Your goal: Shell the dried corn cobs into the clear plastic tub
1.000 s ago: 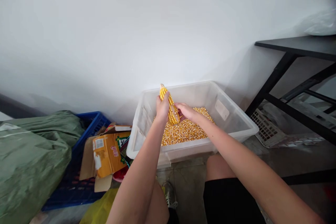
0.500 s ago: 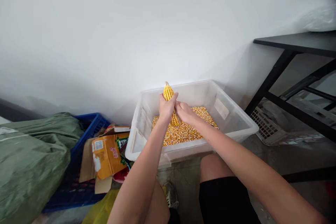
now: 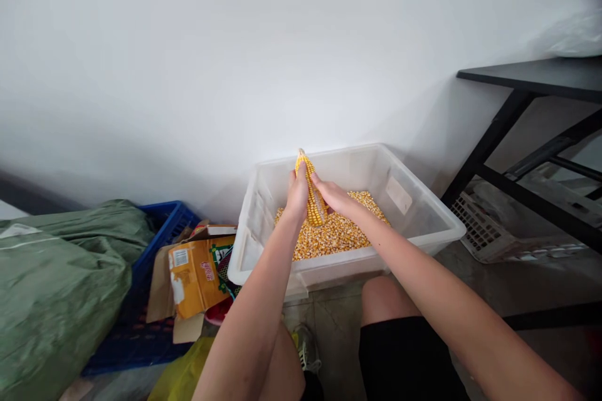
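Observation:
A yellow corn cob (image 3: 314, 197) is held upright, slightly tilted, above a white plastic tub (image 3: 348, 257). My left hand (image 3: 298, 193) is wrapped round its left side, with the thumb lying along the kernels. On the cob's right side, my right hand (image 3: 333, 193) grips it, thumb near the upper half. A pale strip without kernels runs down the lower right of the cob. Loose corn kernels (image 3: 332, 239) cover the tub's floor beneath both hands.
Left of the tub stand a torn orange cardboard box (image 3: 195, 279) and a blue crate (image 3: 126, 332) under a green sack (image 3: 61, 288). To the right are a black-framed table (image 3: 498, 131) and a white basket (image 3: 484, 232). A white wall (image 3: 235, 62) rises behind.
My left thumb has shifted from across the cob to lie along it. My right hand has opened out and moved slightly up and right, uncovering more of the cob and its bare strip.

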{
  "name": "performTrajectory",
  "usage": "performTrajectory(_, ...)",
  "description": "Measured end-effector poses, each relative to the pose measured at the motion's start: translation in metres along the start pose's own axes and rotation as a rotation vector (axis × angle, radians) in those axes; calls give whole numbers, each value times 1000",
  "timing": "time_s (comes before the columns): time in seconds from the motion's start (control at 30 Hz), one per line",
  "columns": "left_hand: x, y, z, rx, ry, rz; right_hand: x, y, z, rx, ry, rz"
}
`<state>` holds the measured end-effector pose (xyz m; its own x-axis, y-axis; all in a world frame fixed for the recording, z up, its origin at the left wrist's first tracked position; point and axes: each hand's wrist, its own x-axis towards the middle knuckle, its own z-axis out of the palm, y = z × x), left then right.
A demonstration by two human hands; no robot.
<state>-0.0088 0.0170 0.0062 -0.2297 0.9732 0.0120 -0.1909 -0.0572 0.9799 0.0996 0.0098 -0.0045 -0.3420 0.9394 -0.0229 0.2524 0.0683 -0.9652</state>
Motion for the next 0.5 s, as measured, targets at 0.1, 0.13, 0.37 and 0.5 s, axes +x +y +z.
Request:
performTrajectory(0.1,1,-7,2,29,15,56,1,1,0,-103,99,-96)
performTrajectory(0.13,2,-9,3,25,18,58,1,1,0,-106,96,-108)
performTrajectory(0.37,3,-6,0,-23,13,-2,2,5,-1,-60,-12,-85)
performTrajectory(0.5,6,-5,-6,16,90,1,-2,2,-2,-101,167,-176)
